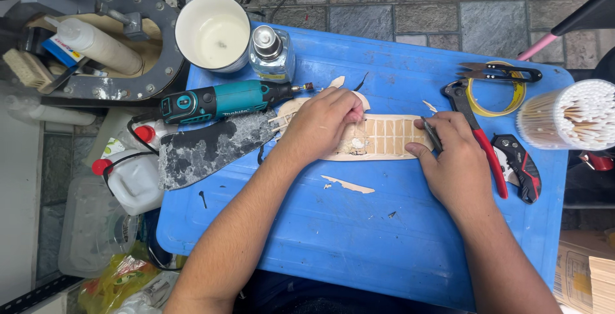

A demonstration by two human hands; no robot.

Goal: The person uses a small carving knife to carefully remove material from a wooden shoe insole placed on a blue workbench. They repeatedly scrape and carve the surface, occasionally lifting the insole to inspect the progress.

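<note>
Both hands on wooden hull piece (pixel 378 138) btwn them: left hand (pixel 318 125) pressed flat, right hand (pixel 456 160) pinching tweezers (pixel 432 136) (thin, metal).

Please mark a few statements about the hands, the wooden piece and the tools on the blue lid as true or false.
1. The left hand presses on the wooden piece. True.
2. The right hand is empty. False: it holds a thin metal tool at the piece's right end.
3. The teal rotary tool lies left of the left hand. True.
4. The red-handled pliers are in the left hand. False: they lie on the blue lid beside the right hand.
5. The white cup lies tipped over. False: it stands upright, open end up.
</note>
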